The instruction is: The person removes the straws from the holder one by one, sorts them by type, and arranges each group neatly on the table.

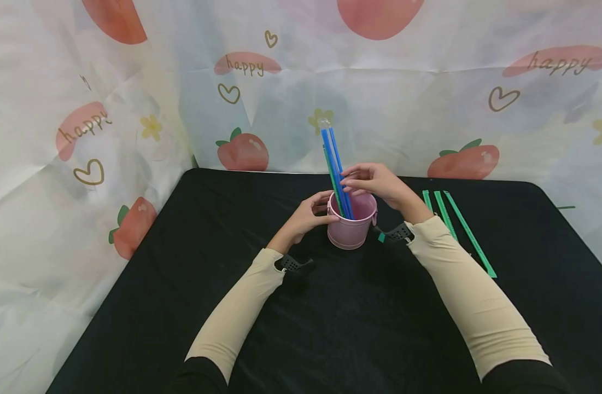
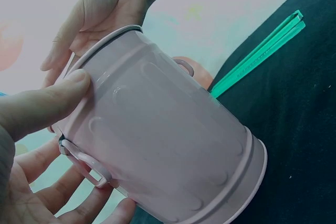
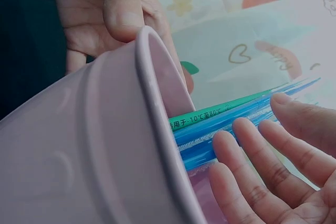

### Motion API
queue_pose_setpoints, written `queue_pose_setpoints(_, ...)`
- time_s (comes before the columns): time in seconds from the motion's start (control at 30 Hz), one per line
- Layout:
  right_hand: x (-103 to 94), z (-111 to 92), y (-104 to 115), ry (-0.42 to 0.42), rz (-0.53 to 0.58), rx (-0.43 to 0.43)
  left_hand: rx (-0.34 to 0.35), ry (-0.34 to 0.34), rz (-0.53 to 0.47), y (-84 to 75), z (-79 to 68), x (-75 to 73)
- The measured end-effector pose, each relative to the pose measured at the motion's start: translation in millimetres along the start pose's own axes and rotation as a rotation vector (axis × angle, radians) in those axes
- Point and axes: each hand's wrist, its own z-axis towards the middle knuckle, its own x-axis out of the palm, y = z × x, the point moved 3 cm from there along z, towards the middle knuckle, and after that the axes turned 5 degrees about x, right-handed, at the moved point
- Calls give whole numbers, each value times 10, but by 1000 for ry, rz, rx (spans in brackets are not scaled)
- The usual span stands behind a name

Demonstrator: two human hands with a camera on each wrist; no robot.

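Observation:
A small pink bucket (image 1: 347, 235) with ring handles on its sides stands upright on the table. Several long blue straws (image 1: 336, 169) and a green straw (image 3: 202, 115) with printed writing lean together inside, their tops rising well above its rim. My left hand (image 1: 309, 217) holds the bucket at its left, thumb on the rim and fingers spread around the handle side. Over the bucket's mouth, my right hand (image 1: 377, 183) has its fingers loosely extended beside the blue straws. Its fingertips (image 3: 226, 142) lie against or very close to them; I cannot tell which.
To the right, several green straws (image 1: 470, 232) lie on the black-covered table (image 1: 340, 328), partly behind the right forearm. A printed curtain (image 1: 301, 98) hangs along the back and left of the table. Dark wrist straps (image 1: 399, 232) stick out below both wrists.

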Motion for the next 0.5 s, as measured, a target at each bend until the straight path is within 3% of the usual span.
queue_pose_setpoints(0.5, -47, 22, 19, -42, -43, 20, -4, -7, -3, 35, 19, -2)
